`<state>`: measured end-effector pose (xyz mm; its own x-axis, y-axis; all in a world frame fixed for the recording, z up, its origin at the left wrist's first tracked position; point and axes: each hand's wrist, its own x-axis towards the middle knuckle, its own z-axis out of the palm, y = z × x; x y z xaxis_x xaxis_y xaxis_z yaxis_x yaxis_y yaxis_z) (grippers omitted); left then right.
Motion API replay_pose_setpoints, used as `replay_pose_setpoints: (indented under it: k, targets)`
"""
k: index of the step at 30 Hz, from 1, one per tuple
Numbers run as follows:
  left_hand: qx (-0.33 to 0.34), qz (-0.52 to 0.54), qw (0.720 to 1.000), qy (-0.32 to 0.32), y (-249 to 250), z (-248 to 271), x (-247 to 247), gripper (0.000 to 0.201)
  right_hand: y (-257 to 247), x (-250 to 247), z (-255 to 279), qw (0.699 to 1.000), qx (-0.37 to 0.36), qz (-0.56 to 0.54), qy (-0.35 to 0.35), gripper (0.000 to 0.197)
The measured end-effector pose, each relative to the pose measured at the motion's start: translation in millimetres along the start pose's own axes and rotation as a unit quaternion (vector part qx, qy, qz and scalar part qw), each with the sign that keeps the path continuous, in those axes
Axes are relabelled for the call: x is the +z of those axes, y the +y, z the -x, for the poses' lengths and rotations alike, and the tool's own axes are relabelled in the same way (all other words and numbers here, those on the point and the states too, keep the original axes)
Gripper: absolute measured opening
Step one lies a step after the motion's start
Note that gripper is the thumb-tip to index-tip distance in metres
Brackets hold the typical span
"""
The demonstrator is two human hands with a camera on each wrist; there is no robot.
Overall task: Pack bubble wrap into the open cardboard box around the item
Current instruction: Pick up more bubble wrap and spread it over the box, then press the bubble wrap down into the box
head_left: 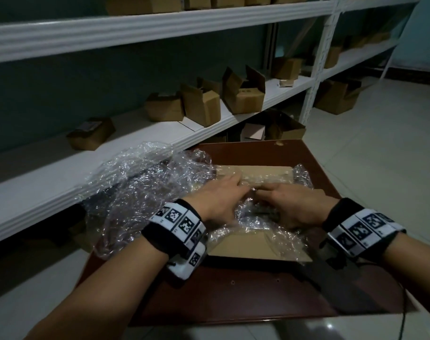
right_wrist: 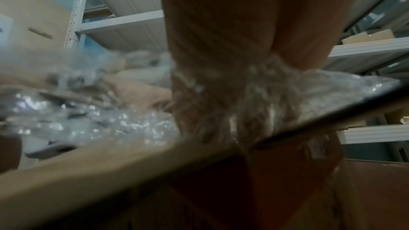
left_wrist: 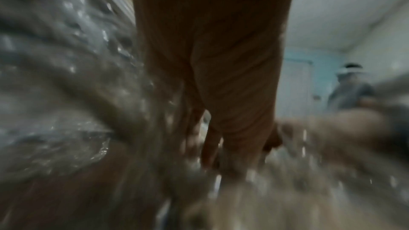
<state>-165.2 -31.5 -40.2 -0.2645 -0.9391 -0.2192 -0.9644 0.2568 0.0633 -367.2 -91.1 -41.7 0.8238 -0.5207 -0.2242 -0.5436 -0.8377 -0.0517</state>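
Note:
An open cardboard box (head_left: 243,244) lies on a dark red-brown table (head_left: 233,298), its far flap (head_left: 265,174) spread flat. A big sheet of clear bubble wrap (head_left: 140,187) spills from the left over the box. A dark item (head_left: 265,212) shows through the wrap between my hands. My left hand (head_left: 235,184) presses the wrap down with straight fingers. My right hand (head_left: 268,196) curls its fingers into the wrap beside it. The blurred left wrist view shows my left hand (left_wrist: 221,146) pushing into the bubble wrap (left_wrist: 55,93). The right wrist view shows my right hand (right_wrist: 232,59) sunk in wrap (right_wrist: 99,125) behind a box flap (right_wrist: 110,172).
White metal shelving (head_left: 160,23) runs along the back and left, its low shelf (head_left: 49,182) close beside the table, with several small cardboard boxes (head_left: 201,104) on it. Pale tiled floor (head_left: 381,148) lies to the right. A blurred person (left_wrist: 349,92) stands in the background of the left wrist view.

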Motion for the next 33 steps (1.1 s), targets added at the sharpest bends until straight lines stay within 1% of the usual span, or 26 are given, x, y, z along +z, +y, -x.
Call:
replay_pose_setpoints:
  k: [2, 4, 6, 8, 10, 12, 13, 15, 16, 18, 19, 20, 22, 24, 25, 26, 27, 28, 29, 30, 31, 33]
  targets:
    - [0.030, 0.129, 0.991, -0.032, -9.0, 7.6, -6.3, 0.053, 2.6, 2.8, -1.2, 1.000, 0.006, 0.001, -0.001, 0.081]
    - [0.075, 0.215, 0.973, -0.039, -14.1, 15.5, -13.9, 0.032, 5.2, 5.7, -2.5, 1.000, 0.003, -0.003, 0.007, 0.071]
    - [0.108, 0.233, 0.965, -0.049, -11.6, 22.5, -20.2, 0.022, 6.1, 5.0, -2.8, 1.000, -0.001, -0.005, 0.009, 0.063]
    - [0.120, 0.221, 0.965, -0.070, -6.4, 25.8, -21.8, 0.021, 9.6, 4.3, -1.9, 0.999, -0.016, -0.031, 0.004, 0.058]
    - [0.114, 0.186, 0.972, -0.089, -1.9, 26.0, -19.9, 0.030, 12.8, -1.3, 1.3, 0.994, -0.033, -0.098, 0.023, 0.045]
    - [0.083, 0.179, 0.975, -0.106, 1.8, 26.1, -20.0, 0.048, 13.2, -11.2, 6.4, 0.979, -0.044, -0.193, 0.052, 0.023]
    - [0.067, 0.201, 0.970, -0.116, 5.5, 27.5, -23.3, 0.058, 11.5, -16.8, 9.2, 0.968, -0.044, -0.241, 0.050, 0.015]
    - [0.044, 0.261, 0.953, -0.147, 11.3, 27.9, -28.9, 0.083, 3.7, -25.7, 15.9, 0.951, -0.044, -0.306, 0.006, 0.006]
    - [0.033, 0.288, 0.940, -0.177, 11.9, 27.5, -30.0, 0.095, -1.0, -28.5, 18.9, 0.948, -0.046, -0.314, -0.019, 0.011]
    - [0.037, 0.313, 0.918, -0.242, 14.0, 27.9, -31.4, 0.113, -7.8, -30.7, 23.4, 0.952, -0.044, -0.297, -0.058, 0.036]
    - [0.052, 0.303, 0.915, -0.261, 13.1, 26.8, -30.7, 0.116, -9.7, -32.1, 25.1, 0.953, -0.037, -0.290, -0.076, 0.046]
    - [0.063, 0.278, 0.920, -0.267, 12.8, 27.3, -30.9, 0.117, -10.8, -33.3, 26.2, 0.953, -0.029, -0.287, -0.095, 0.050]
    - [0.069, 0.237, 0.930, -0.272, 10.5, 25.4, -29.3, 0.127, -11.2, -35.3, 27.6, 0.950, -0.011, -0.284, -0.133, 0.046]
    - [0.059, 0.244, 0.925, -0.286, 11.6, 26.0, -30.2, 0.137, -12.1, -37.0, 27.0, 0.950, 0.024, -0.268, -0.160, 0.043]
    - [0.049, 0.264, 0.918, -0.293, 12.5, 27.9, -30.3, 0.133, -13.2, -37.8, 26.9, 0.948, 0.051, -0.266, -0.171, 0.043]
    - [0.036, 0.294, 0.908, -0.298, 14.1, 31.3, -32.5, 0.122, -15.4, -39.1, 26.2, 0.945, 0.075, -0.263, -0.178, 0.047]
    - [0.020, 0.319, 0.898, -0.303, 15.8, 34.3, -34.2, 0.109, -15.3, -37.8, 24.1, 0.945, 0.090, -0.255, -0.184, 0.056]
    - [0.004, 0.338, 0.890, -0.306, 16.1, 35.9, -33.5, 0.102, -17.7, -37.0, 22.6, 0.945, 0.100, -0.247, -0.190, 0.070]
    - [-0.011, 0.349, 0.887, -0.301, 14.2, 33.7, -29.4, 0.101, -20.2, -32.9, 20.2, 0.946, 0.107, -0.243, -0.188, 0.084]
    - [-0.026, 0.350, 0.889, -0.294, 13.2, 31.6, -24.6, 0.103, -24.2, -27.3, 18.5, 0.945, 0.116, -0.243, -0.186, 0.089]
    - [-0.032, 0.351, 0.889, -0.293, 14.7, 29.5, -18.2, 0.109, -29.8, -19.3, 16.3, 0.945, 0.121, -0.242, -0.186, 0.082]
    - [-0.040, 0.357, 0.877, -0.318, 15.0, 21.0, -1.9, 0.127, -37.3, -4.3, 12.7, 0.956, 0.123, -0.220, -0.150, 0.058]
